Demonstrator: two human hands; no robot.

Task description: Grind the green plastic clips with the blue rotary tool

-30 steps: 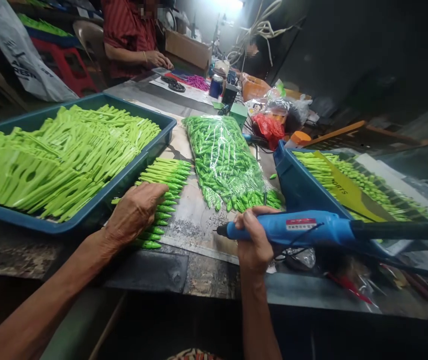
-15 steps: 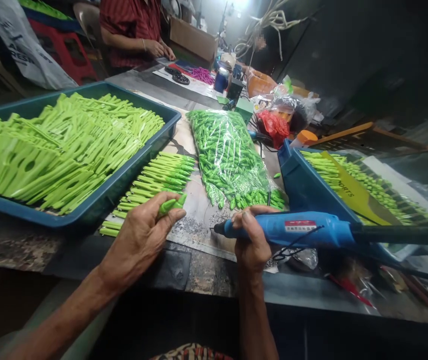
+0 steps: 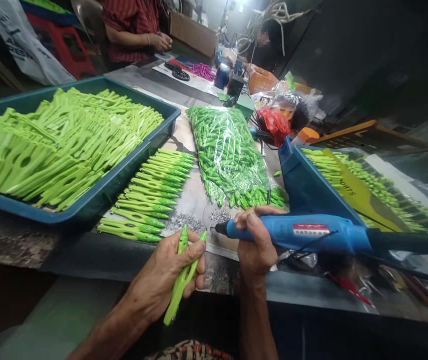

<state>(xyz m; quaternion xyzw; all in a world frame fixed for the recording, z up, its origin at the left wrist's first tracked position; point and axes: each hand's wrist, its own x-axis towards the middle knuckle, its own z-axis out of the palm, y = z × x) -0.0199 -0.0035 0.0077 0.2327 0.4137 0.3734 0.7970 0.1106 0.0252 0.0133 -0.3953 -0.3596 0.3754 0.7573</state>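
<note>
My left hand (image 3: 157, 275) is closed around a light green plastic piece (image 3: 178, 295) with two pointed, darker green tips sticking up past the thumb. In my right hand (image 3: 255, 247) lies a blue electric screwdriver (image 3: 311, 230), its black nose and bit pointing left towards my left hand, apart from the green piece. Small loose screws (image 3: 219, 216) are scattered on the table beyond the bit. A row of similar green pieces (image 3: 149, 195) lies side by side beyond my left hand. Behind the screws rests a clear bag of small green tips (image 3: 229, 150), some spilling from its near end.
At the left stands a blue tray (image 3: 123, 170) heaped with light green pieces. A blue bin (image 3: 304, 185) with more green parts is at the right. Across the table (image 3: 149, 82), a person in a red shirt (image 3: 131, 30) works near purple parts (image 3: 203, 71).
My left hand has moved right and towards me from above the row, carrying the green piece, whose length now shows. The screwdriver has barely moved.
</note>
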